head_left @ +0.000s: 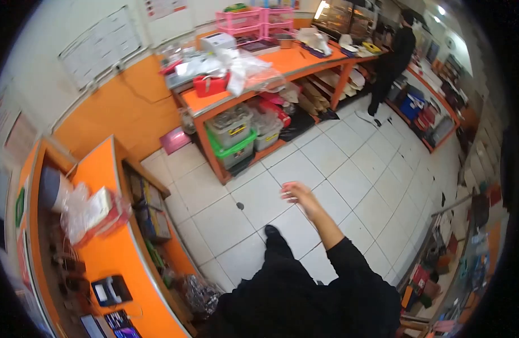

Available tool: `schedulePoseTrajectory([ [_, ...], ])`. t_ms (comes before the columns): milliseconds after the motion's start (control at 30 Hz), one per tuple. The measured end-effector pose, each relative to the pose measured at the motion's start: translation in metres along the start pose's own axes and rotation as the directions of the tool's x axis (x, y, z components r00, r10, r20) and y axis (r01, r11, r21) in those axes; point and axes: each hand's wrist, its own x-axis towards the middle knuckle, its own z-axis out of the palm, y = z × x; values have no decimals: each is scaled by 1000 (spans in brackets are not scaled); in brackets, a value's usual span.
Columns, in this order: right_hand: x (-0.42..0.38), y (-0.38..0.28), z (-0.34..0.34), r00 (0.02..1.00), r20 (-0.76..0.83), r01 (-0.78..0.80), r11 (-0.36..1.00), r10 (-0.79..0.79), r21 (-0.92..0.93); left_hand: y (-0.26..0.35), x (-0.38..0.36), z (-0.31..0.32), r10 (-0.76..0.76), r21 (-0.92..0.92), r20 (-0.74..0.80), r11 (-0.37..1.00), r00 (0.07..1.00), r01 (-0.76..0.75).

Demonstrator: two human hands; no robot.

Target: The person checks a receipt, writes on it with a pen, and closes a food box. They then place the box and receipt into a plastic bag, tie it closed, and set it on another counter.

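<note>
One hand shows, at the end of a black sleeve coming from the lower right; it is my right hand (300, 197). It hangs in the air over the white tiled floor (214, 211), touching nothing. Its fingers are loosely curled and a little apart, with nothing visible in them. My left hand is out of the picture. Beyond my right hand stands an orange table (214, 105) with a red container (211, 85) and clear plastic bags (249, 67) on top.
Lidded plastic boxes (235, 147) sit under the table. An orange counter (104, 169) at the left bears a bagged package (98, 211) and a black device (111, 290). A person in black (399, 48) stands at the far right. Crowded shelves (440, 270) line the right side.
</note>
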Motion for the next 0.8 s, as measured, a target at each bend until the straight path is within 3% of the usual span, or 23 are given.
schedulePoseTrajectory([
  [33, 5, -14, -32, 990, -134, 40, 999, -40, 1, 28, -19, 18, -47, -80, 73, 995, 996, 53],
  [100, 18, -17, -84, 971, -235, 54, 997, -40, 53, 85, -59, 51, -134, -220, 226, 958, 965, 184],
  [200, 51, -25, -145, 963, -269, 1, 996, 23, 86, 194, -118, 101, -163, -389, 506, 834, 847, 393],
  [267, 85, -43, -189, 973, -228, -41, 999, 42, 11, 298, -167, 130, -75, -469, 674, 726, 735, 503],
  [300, 99, -50, -209, 980, -197, -55, 997, 43, -58, 368, -189, 130, 5, -441, 679, 803, 734, 402],
  [333, 116, -59, -227, 985, -166, -69, 991, 49, -113, 426, -220, 143, 89, -534, 742, 678, 665, 505],
  [367, 132, -75, -244, 992, -127, -19, 992, 3, -124, 488, -236, 144, 132, -479, 800, 727, 585, 492],
  [433, 162, -112, -274, 990, -135, 16, 985, -40, -175, 597, -256, 130, 182, -459, 887, 463, 425, 758],
  [567, 265, -168, -348, 979, -104, 150, 968, -173, -199, 728, -278, 124, 338, -424, 899, 520, 277, 741],
  [667, 338, -203, -378, 973, -122, 176, 974, -194, -145, 796, -306, 146, 432, -358, 891, 481, 139, 800],
  [800, 429, -225, -416, 987, -93, 122, 986, -133, -118, 896, -368, 229, 478, -390, 867, 471, 142, 791],
])
